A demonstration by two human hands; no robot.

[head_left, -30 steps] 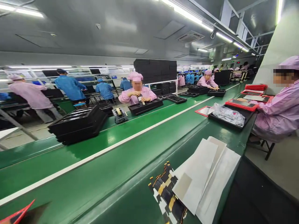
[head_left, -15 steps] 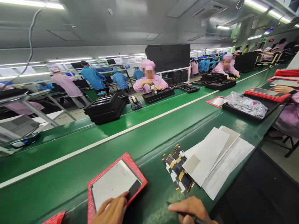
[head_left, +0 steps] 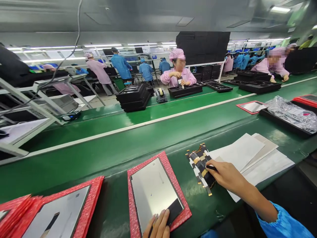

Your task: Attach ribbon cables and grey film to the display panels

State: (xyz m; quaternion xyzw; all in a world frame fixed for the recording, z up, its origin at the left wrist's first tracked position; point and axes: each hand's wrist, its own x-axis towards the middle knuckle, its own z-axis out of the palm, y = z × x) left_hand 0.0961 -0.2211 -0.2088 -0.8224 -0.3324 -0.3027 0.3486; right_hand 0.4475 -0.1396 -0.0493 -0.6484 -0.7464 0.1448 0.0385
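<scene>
A silvery display panel (head_left: 148, 185) with a black strip at its near corner lies on a red bubble-wrap sheet (head_left: 182, 215). My left hand (head_left: 158, 226) rests on the panel's near end, its fingers laid flat beside the black strip. To the right is a pile of flex cables (head_left: 204, 172), black with white and gold parts. My right hand (head_left: 226, 173) is closed around black tweezers (head_left: 212, 168) over this pile. The tweezers' tips are hard to make out against the dark cables.
White paper sheets (head_left: 269, 165) lie right of the cables. More panels on red wrap (head_left: 64, 208) are at the left. Beyond the white line, a co-worker (head_left: 179, 72) handles parts over a black tray (head_left: 184, 92). A plastic bag (head_left: 292, 112) sits at the far right.
My right hand has moved forward with the tweezers, from the table's near edge to the cable pile. The view has swung left, showing more red-wrapped panels. My left hand stays on the panel.
</scene>
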